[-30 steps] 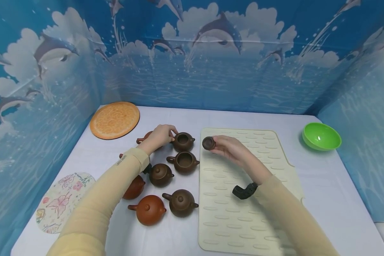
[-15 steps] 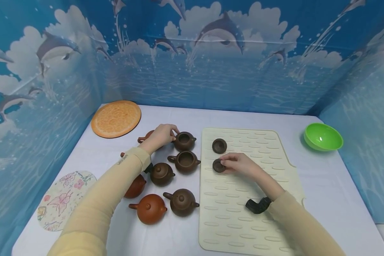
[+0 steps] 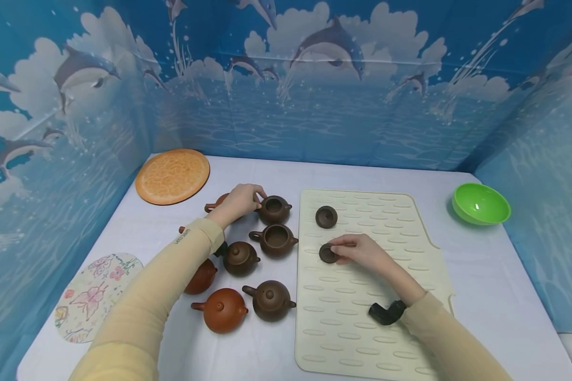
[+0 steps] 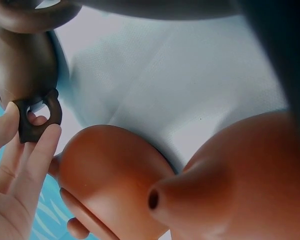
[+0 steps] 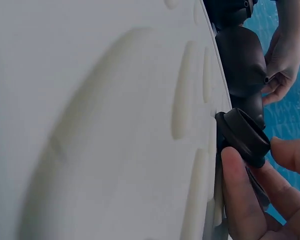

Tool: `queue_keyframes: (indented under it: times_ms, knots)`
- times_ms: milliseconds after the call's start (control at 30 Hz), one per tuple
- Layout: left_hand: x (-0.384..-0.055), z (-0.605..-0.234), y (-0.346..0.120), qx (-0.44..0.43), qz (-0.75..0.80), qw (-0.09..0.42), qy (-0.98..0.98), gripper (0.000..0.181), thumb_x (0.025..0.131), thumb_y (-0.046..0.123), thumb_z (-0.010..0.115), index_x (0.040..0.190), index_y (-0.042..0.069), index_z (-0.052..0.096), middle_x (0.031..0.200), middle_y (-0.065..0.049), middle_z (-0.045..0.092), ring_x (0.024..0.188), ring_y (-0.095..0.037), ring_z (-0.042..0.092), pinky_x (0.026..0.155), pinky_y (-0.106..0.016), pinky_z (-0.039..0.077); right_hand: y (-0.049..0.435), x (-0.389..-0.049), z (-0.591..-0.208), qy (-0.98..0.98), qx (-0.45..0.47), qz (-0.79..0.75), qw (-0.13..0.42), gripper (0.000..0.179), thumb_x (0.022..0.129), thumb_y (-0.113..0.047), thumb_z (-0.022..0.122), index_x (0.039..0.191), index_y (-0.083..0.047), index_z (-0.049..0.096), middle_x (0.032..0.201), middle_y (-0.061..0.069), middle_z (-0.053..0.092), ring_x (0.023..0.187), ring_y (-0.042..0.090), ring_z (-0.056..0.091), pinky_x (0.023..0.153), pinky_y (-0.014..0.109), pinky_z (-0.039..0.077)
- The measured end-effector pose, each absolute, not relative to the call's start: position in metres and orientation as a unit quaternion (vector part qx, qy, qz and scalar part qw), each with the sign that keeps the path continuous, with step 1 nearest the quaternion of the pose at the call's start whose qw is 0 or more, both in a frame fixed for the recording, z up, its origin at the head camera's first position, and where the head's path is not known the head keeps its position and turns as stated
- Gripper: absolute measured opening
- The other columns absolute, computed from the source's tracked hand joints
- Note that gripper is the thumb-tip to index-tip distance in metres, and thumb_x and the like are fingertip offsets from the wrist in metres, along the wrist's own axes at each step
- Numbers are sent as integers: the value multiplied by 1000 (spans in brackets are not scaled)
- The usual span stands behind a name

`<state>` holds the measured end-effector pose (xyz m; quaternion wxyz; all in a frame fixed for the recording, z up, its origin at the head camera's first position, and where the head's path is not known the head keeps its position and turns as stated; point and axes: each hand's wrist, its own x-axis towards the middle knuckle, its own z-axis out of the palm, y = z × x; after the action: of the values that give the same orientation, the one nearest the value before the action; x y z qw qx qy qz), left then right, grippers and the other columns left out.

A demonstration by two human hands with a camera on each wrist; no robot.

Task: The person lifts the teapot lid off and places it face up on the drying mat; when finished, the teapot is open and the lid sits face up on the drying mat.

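Observation:
My left hand (image 3: 240, 200) pinches the handle (image 4: 55, 109) of a lidless dark brown teapot (image 3: 274, 210) at the back of the group, its spout facing right. Over the left part of a cream mat (image 3: 372, 328), my right hand (image 3: 364, 253) holds a small dark round teapot lid (image 3: 328, 254) between thumb and fingers. In the right wrist view that lid (image 5: 245, 135) is tilted, its hollow rim showing. Another dark lid (image 3: 326, 217) lies on the mat just behind. A second lidless brown teapot (image 3: 275, 240) stands in front of the held one.
Lidded brown teapots (image 3: 271, 300) and reddish clay teapots (image 3: 224, 310) stand close together left of the mat, some partly behind my left arm. A round orange placemat (image 3: 172, 176) lies at back left, a floral oval mat (image 3: 95, 299) at front left. At right sits a green bowl (image 3: 480, 204).
My right hand has moved toward me from the mat's back left corner with a lid, and the other lid now shows on the mat. My left hand stays at the teapot handle.

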<state>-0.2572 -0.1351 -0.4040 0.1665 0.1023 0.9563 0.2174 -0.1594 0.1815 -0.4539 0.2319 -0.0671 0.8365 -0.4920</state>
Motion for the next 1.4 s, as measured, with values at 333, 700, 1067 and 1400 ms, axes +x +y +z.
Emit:
queue_keyframes:
  times_ms: [333, 700, 1067, 1400]
  knots:
    - [-256, -404, -138, 117, 219, 174, 953, 29, 98, 9, 60, 126, 10, 63, 112, -13, 70, 100, -26, 64, 86, -37, 52, 184, -158, -453, 864, -62, -458, 200, 37, 97, -27, 63, 127, -6, 66, 122, 15, 69, 97, 20, 72, 83, 31, 58]
    - [-212, -366, -145, 215, 247, 126, 936, 33, 98, 17, 62, 130, 12, 63, 124, -9, 67, 118, -25, 61, 98, -43, 51, 175, -151, -436, 904, -88, -401, 123, 32, 98, -30, 61, 124, -11, 68, 119, 8, 71, 115, 32, 63, 95, 50, 49]
    - [-123, -368, -168, 315, 275, 158, 895, 25, 90, 17, 72, 115, 19, 71, 111, 2, 72, 101, -12, 66, 87, -31, 55, 129, -126, -414, 869, -184, -442, 123, 25, 94, -19, 67, 117, -10, 71, 116, 4, 72, 106, 24, 68, 92, 42, 55]
    - [-93, -397, -176, 294, 261, 188, 900, 27, 89, 17, 74, 115, 17, 70, 108, 6, 71, 103, -12, 65, 88, -34, 55, 89, -94, -414, 834, -334, -423, 116, 24, 88, -20, 75, 111, -15, 72, 108, -5, 72, 99, 18, 66, 88, 30, 55]
